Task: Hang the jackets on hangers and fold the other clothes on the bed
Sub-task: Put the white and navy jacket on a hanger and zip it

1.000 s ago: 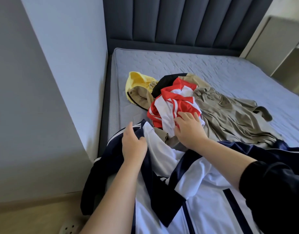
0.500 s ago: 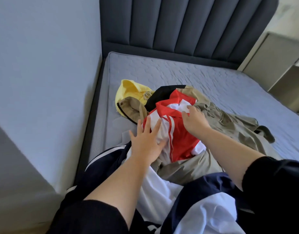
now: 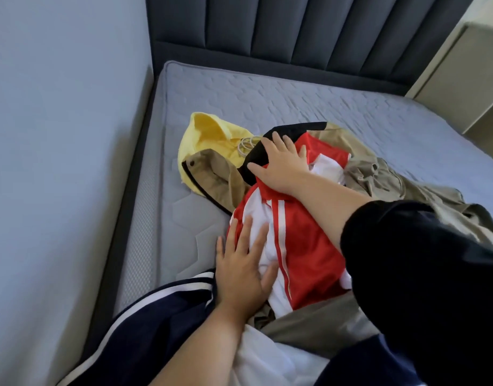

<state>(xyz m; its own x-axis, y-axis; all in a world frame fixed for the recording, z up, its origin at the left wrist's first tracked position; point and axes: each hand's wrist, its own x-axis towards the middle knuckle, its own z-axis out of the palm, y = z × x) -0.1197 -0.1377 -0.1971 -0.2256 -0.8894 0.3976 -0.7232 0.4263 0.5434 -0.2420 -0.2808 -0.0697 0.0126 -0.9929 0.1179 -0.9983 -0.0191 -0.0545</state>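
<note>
Beneath my left hand [image 3: 241, 270], flat and spread, lay the near end of the red-and-white garment [image 3: 309, 246]; its length ran away to my right hand [image 3: 281, 162], likewise flat, gripping nothing.

A dark sleeve [image 3: 420, 274] covers the right side of the red-and-white jacket [image 3: 309, 246]. Beneath that jacket, a khaki garment [image 3: 406, 188] and a black garment [image 3: 298, 129] lie mostly buried. Below it, the navy-and-white jacket [image 3: 156, 324] runs off the lower edge. Pale loops [image 3: 246, 143] above-left of it, perhaps cord, are too small to tell.
</note>
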